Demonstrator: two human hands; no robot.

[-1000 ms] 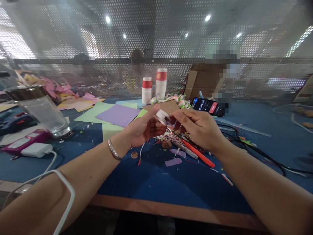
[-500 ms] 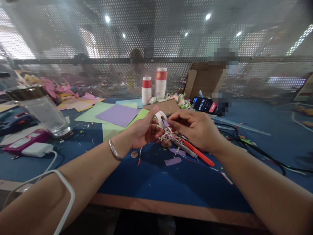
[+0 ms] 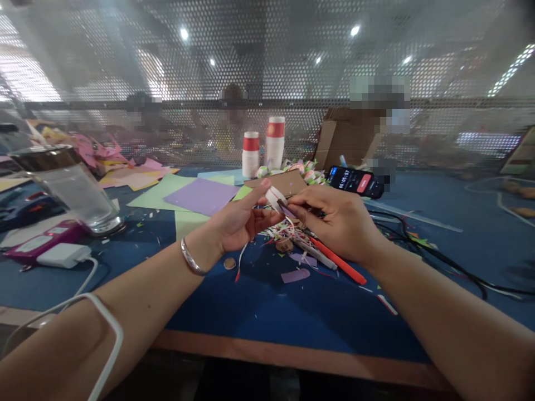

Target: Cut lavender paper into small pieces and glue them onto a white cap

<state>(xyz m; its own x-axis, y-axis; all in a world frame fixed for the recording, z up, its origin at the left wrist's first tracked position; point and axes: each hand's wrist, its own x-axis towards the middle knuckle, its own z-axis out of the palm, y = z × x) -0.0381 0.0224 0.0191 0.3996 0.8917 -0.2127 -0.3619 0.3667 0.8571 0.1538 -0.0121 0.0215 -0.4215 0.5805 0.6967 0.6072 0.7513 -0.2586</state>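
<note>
Between the thumb and fingers of my left hand (image 3: 240, 223) is a small white ring (image 3: 275, 197), like a narrow roll or paper band. My right hand (image 3: 338, 220) pinches a small dark, purplish piece (image 3: 286, 208) against the ring's right side; its exact kind is too small to tell. Both hands meet just above the table, over a heap of thin red and white paper shreds (image 3: 279, 233). Beside the right hand's underside lie a red pen (image 3: 340, 262) and a grey pen-like stick (image 3: 320, 255). Purple paper scraps (image 3: 295, 275) rest nearer to me.
Purple paper (image 3: 200, 196) and green sheets (image 3: 152, 190) lie left of centre. Stacked paper cups (image 3: 251, 161) and a cardboard box (image 3: 345, 139) stand behind. A phone (image 3: 355, 182) and black cables (image 3: 434, 253) are right. A glass tumbler (image 3: 79, 192) stands left; a white cable (image 3: 119, 340) crosses my left forearm.
The dark piece in my right fingers has turned and now lies across the ring's edge. My left hand has shifted slightly left, its fingers a little straighter, with the ring still held.
</note>
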